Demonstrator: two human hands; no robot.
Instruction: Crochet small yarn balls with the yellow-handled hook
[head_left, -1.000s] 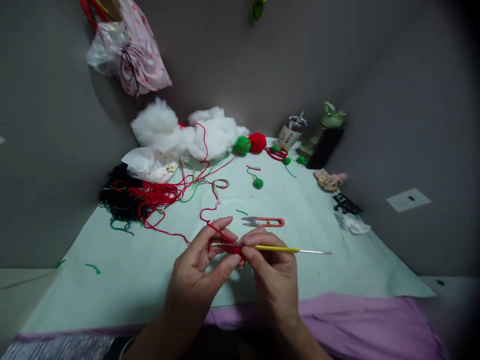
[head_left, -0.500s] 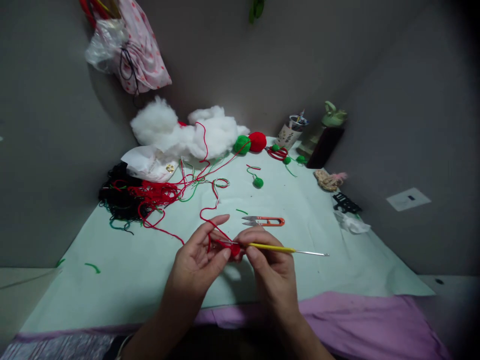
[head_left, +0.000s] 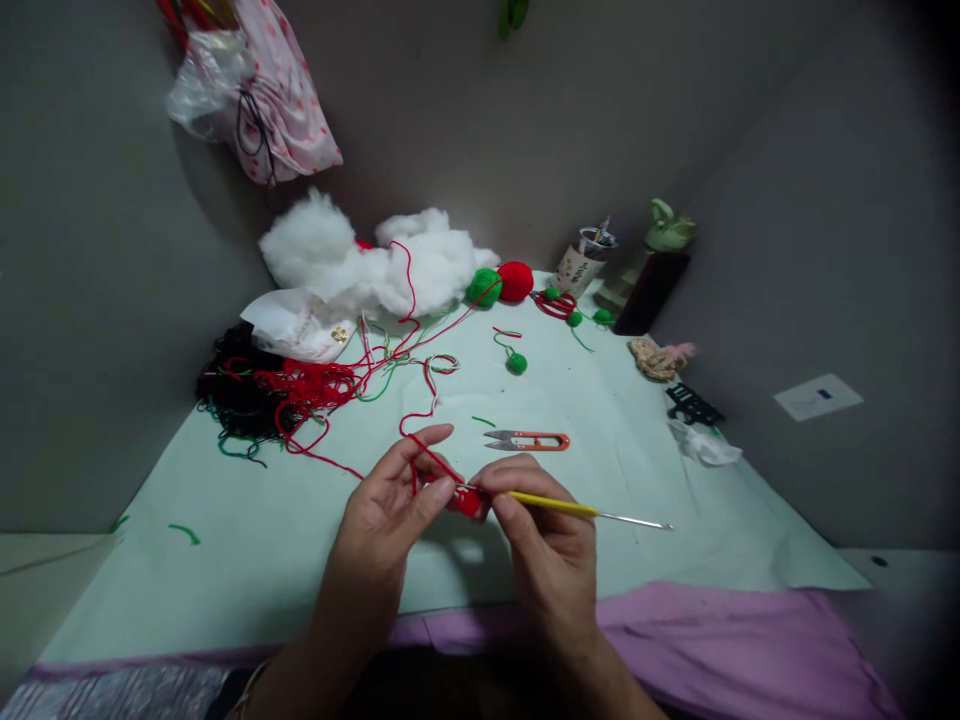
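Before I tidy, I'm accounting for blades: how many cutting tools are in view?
2: orange snips just beyond the right hand, and red scissors beside the red ball. The stuffing may hide others.

Dim light falls on grey walls (head_left: pixel 435 120) around a pale-green-covered surface (head_left: pixel 675 510), with a white wall plate (head_left: pixel 799 402) at right.

Head-worn view, facing forward and down; left hand (head_left: pixel 386 515), right hand (head_left: pixel 547 535) near, wall (head_left: pixel 435 120) farther
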